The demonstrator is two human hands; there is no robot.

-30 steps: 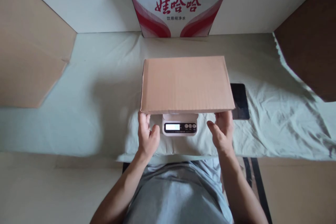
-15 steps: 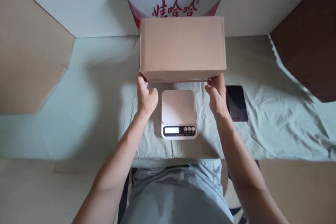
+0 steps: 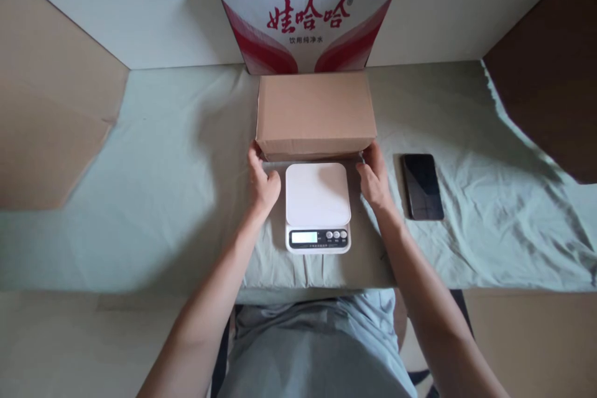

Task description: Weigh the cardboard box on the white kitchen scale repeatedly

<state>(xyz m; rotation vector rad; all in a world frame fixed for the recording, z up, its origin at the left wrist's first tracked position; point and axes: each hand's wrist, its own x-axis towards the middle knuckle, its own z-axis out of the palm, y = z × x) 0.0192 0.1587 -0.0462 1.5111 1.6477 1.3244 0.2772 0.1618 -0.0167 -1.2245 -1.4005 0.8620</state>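
A plain brown cardboard box [image 3: 316, 107] is between my two hands, just behind the scale. My left hand [image 3: 263, 179] grips its near left corner, fingers partly hidden under and beside it. At the near right corner my right hand [image 3: 374, 175] holds it the same way, fingertips hidden. Between my wrists stands a white kitchen scale [image 3: 318, 196], its display lit and several buttons beside it; nothing lies on its plate. Whether the box's underside touches the cloth I cannot tell.
Behind the box stands a white and red carton [image 3: 308, 18] with Chinese lettering. To the right of my right hand lies a black phone [image 3: 423, 186] on the pale green cloth [image 3: 177, 137]. Large cardboard panels stand at the left [image 3: 56, 87] and right [image 3: 550, 68].
Both hands have brought the brown box lower, and it looks smaller. More of the carton's lettering and red pattern shows behind it. My right hand is farther from the phone.
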